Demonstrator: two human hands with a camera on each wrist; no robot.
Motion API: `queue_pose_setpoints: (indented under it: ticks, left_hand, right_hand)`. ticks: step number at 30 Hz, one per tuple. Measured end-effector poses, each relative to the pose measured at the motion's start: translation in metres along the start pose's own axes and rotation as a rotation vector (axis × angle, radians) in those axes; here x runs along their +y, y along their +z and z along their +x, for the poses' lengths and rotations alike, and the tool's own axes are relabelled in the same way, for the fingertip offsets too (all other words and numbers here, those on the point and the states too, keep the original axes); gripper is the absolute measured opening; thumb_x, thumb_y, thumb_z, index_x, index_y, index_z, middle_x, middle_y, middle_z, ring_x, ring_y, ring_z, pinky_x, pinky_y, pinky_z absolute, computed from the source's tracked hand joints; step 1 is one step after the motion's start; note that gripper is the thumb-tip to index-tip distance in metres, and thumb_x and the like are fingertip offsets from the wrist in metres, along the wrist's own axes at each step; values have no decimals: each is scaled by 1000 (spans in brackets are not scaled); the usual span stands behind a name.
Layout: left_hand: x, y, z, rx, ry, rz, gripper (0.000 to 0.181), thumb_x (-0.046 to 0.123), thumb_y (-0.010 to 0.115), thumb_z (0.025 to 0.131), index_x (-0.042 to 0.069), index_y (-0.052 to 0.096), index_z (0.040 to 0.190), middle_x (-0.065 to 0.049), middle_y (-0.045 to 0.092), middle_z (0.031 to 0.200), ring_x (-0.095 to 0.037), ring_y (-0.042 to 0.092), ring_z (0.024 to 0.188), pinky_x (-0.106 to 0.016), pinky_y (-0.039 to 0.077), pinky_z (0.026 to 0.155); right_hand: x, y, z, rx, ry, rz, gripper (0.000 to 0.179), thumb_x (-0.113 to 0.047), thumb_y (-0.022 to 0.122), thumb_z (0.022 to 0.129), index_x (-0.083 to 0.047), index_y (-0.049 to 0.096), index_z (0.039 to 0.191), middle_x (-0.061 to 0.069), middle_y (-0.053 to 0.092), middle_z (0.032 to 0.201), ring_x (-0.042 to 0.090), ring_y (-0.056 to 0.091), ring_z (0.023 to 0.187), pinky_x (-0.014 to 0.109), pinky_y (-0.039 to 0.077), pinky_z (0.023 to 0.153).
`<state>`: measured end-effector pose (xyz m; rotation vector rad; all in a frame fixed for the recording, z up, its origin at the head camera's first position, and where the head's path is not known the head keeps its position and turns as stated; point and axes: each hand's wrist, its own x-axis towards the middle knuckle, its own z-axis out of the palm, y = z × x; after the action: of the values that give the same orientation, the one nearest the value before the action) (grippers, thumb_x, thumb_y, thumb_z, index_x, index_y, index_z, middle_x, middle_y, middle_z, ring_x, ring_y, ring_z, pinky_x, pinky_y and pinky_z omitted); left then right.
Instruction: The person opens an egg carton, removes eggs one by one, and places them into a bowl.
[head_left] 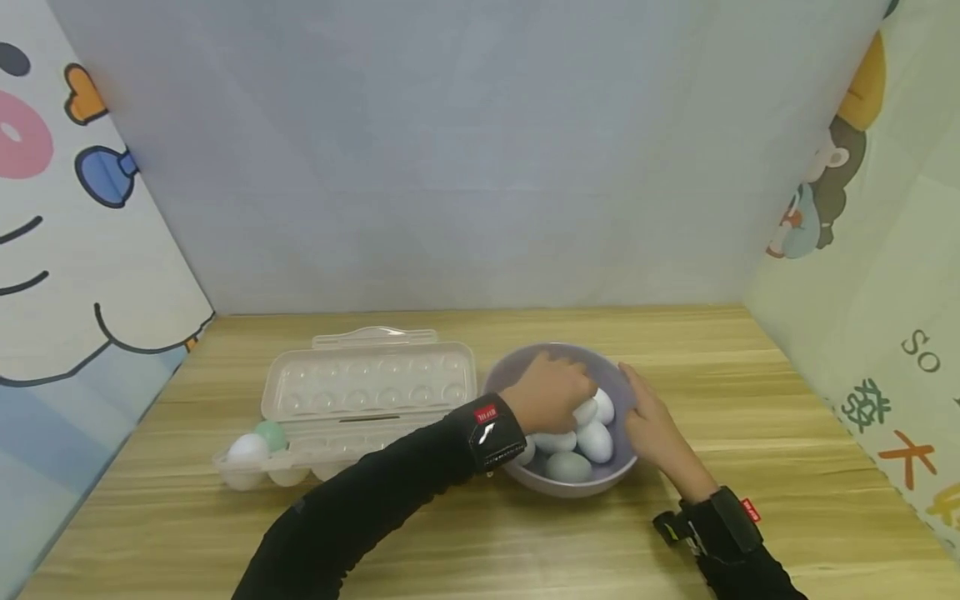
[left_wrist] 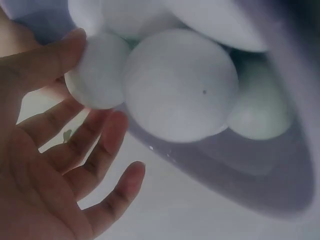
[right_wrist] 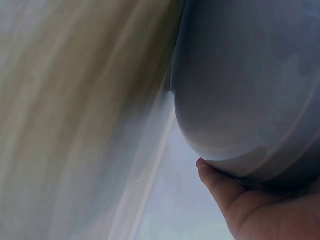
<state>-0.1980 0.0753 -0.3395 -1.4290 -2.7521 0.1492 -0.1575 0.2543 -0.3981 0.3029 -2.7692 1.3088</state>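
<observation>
A purple bowl (head_left: 570, 486) holds several pale eggs, among them a white egg (head_left: 595, 442) and a greyish-green egg (head_left: 567, 467). My left hand (head_left: 551, 393) reaches into the bowl from above. In the left wrist view its thumb and nearer fingers are round a pale egg (left_wrist: 100, 75) at the side of the pile, while the other fingers stay spread. A larger-looking white egg (left_wrist: 180, 85) sits beside that one. My right hand (head_left: 654, 427) holds the bowl at its right rim; in the right wrist view a digit presses the bowl's outer wall (right_wrist: 240, 100).
Left of the bowl lies a clear plastic egg carton (head_left: 367, 387) with its lid folded back. A white egg (head_left: 247, 450) and a green egg (head_left: 272, 434) sit at its left end; my left sleeve (head_left: 375, 483) covers part of it. Walls stand behind and beside the wooden table (head_left: 600, 550).
</observation>
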Motion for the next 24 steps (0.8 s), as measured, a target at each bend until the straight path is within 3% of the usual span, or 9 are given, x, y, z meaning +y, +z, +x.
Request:
queue_pose_setpoints:
  ticks: [7, 13, 19, 21, 24]
  left_hand:
    - [8, 4, -5, 47, -28, 106, 39, 37, 68, 75, 20, 57, 108, 2, 56, 101, -15, 52, 92, -30, 43, 73]
    - [8, -4, -23, 43, -31, 84, 52, 44, 65, 78, 19, 48, 122, 3, 51, 116, -16, 47, 106, -33, 43, 82]
    - [-11, -22, -70, 151, -28, 2, 49, 35, 65, 80, 17, 47, 122, 0, 52, 113, -18, 48, 105, -35, 44, 80]
    - [-24, -25, -92, 217, -38, -27, 46, 31, 66, 80, 15, 49, 119, -1, 54, 109, -20, 49, 101, -36, 45, 76]
    - [-50, -24, -132, 268, -102, -53, 46, 26, 69, 77, 11, 50, 116, -6, 56, 107, -24, 52, 96, -40, 47, 74]
  right_hand:
    - [-2, -1, 0, -8, 3, -8, 63, 8, 30, 77, 2, 14, 138, 30, 15, 141, 46, 17, 126, 59, 19, 101]
    - [-2, 1, 0, -17, 1, -15, 63, 7, 29, 77, 3, 14, 138, 31, 15, 140, 47, 17, 126, 60, 19, 100]
    - [-1, 1, -1, -23, 18, -19, 65, 7, 29, 76, 1, 12, 139, 30, 14, 141, 47, 16, 127, 61, 18, 100]
    - [-1, 0, -1, -18, 23, -23, 66, 7, 29, 75, 1, 12, 139, 29, 14, 141, 47, 16, 126, 61, 18, 100]
    - [-2, -1, -1, -16, 21, -29, 67, 8, 30, 75, 1, 12, 139, 30, 14, 141, 48, 17, 126, 61, 18, 99]
